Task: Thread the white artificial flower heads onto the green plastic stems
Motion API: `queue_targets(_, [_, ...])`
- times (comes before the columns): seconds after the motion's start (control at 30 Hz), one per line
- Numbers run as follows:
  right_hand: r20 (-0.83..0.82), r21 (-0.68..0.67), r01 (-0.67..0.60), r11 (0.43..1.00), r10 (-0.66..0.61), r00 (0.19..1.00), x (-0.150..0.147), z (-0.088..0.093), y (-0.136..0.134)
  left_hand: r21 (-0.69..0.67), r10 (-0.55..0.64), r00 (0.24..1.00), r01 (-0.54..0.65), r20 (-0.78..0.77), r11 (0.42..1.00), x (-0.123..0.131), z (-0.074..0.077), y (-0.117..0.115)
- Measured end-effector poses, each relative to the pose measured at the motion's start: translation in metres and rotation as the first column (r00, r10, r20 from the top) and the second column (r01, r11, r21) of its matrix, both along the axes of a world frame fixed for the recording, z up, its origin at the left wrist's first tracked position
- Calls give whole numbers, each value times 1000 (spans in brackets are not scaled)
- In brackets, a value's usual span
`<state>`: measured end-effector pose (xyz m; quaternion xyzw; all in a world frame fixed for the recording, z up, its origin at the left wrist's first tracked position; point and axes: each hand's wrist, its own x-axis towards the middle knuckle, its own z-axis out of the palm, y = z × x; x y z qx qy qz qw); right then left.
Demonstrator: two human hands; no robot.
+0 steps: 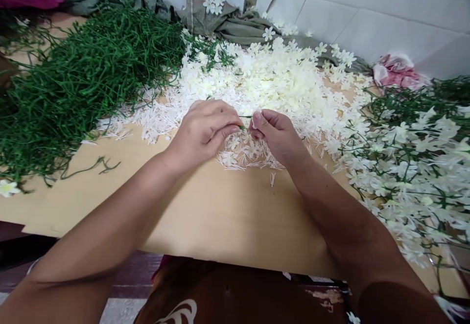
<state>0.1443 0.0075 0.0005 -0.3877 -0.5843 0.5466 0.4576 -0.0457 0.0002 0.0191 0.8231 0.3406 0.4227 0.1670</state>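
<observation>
Green stem [246, 116], one, thin: held between the hands, over the brown board [235, 216], just before the heap of white flowers [271, 77]. Left hand [207, 128]: stem pinched between thumb and fingers. Right hand [274, 130]: small white piece [255, 120] pinched at the stem's end. Handling, as judged: stem best gripped near its tip, kept straight; white piece best pressed lightly, so that nothing is creased.

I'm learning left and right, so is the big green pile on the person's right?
No, the big green pile lies on the person's left, farther left than the left hand.
</observation>
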Motion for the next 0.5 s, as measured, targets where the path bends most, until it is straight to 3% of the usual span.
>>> queue_targets(0.07, [42,22,-11,1000,10,999,0,2,-1,-66,-34,992,42,121,997,0,0,1])
queue_targets(0.13, [94,54,-29,998,24,995,2,3,-2,-137,-46,925,104,376,985,-4,4,5])
queue_targets(0.23, [267,150,-87,985,44,963,3,3,-4,-203,11,692,197,722,959,-17,17,13])
queue_targets(0.3, [480,284,-169,944,13,877,2,1,-7,-280,96,549,261,830,924,-28,25,16])
queue_targets(0.33, [590,350,-228,909,-25,807,0,-1,-9,-310,121,523,292,844,905,-32,28,18])
queue_targets(0.4, [755,420,-348,838,-110,646,-3,-5,-12,-387,177,563,277,807,880,-39,30,19])
queue_targets(0.5, [858,403,-447,798,-160,488,-7,-6,-17,-568,254,736,210,628,796,-39,25,20])
